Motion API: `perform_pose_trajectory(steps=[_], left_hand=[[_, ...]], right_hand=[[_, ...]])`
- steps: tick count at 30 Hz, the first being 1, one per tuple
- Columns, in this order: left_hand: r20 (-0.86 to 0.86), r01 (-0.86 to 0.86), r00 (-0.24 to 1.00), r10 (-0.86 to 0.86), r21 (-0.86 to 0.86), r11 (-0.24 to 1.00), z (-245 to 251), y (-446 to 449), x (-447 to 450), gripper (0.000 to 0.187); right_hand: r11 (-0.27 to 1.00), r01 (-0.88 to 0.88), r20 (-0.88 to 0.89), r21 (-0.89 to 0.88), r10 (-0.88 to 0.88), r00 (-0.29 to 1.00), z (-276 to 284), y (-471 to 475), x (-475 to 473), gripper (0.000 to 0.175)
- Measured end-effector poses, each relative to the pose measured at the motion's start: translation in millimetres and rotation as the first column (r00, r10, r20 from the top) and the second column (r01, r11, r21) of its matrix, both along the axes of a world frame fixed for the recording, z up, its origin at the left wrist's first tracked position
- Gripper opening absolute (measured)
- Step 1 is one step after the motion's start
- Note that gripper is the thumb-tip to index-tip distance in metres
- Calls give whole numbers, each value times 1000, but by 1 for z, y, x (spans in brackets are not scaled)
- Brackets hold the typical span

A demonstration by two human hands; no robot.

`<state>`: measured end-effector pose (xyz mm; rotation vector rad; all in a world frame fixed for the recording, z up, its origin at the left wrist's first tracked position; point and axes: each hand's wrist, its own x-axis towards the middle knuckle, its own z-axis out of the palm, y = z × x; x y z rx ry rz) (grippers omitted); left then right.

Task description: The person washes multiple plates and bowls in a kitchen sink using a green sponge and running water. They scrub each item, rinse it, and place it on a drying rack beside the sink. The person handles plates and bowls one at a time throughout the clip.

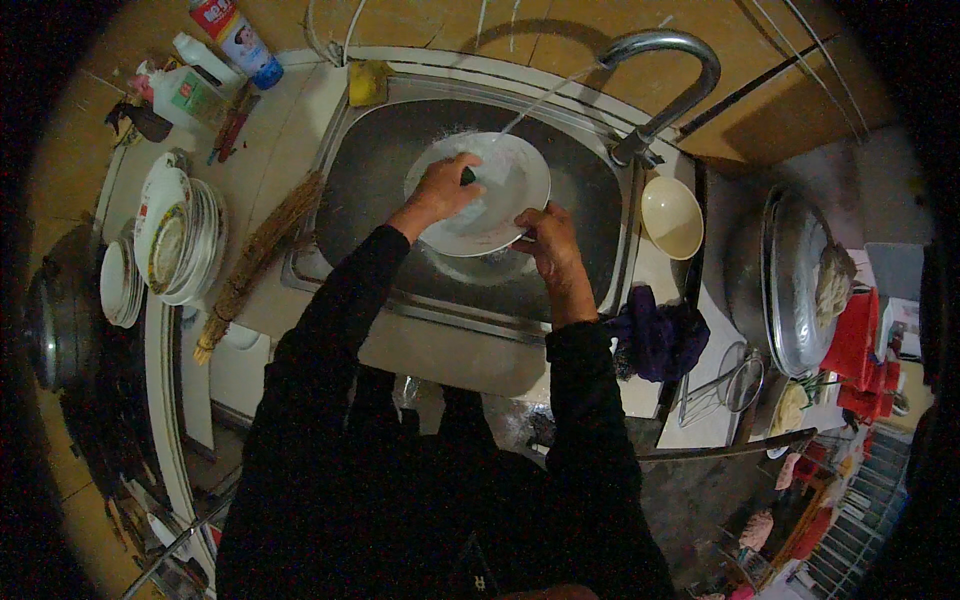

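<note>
Over the steel sink (pixel 360 210), my right hand (pixel 553 238) grips the rim of a large white plate (pixel 517 176) at its lower right. My left hand (pixel 448 187) is on the plate's inner face, its fingers closed on a small dark green scrubbing pad (pixel 468 176). From the curved chrome faucet (pixel 705 67) a stream of water (pixel 547 101) runs onto the plate's upper edge. The plate is tilted, with water splashing off its top. Most of the pad is hidden by my left fingers.
Stacked plates (pixel 202 240) and a straw whisk broom (pixel 259 262) lie left of the sink. A yellow sponge (pixel 368 83) sits at its back left corner. To the right are a cream bowl (pixel 672 217), a dark purple cloth (pixel 660 334), a wire strainer (pixel 742 382) and a large metal basin (pixel 776 285).
</note>
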<state>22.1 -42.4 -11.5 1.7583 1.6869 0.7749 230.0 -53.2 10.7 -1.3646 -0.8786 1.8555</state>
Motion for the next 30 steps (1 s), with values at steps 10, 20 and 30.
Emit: perform_pose_trajectory(steps=[10,20,30], left_hand=[[105,205,975,-195,-94,974,6,-30,9,50],[-447,406,801,-398,-84,910,0,-18,-11,48],[216,579,788,-576,56,813,33,4,72,50]], right_hand=[[999,30,54,-27,-28,998,17,-4,-9,54],[1000,16,-138,6,-15,990,10,-18,-22,56],[980,158,-312,-117,-187,931,-3,-18,-22,57]])
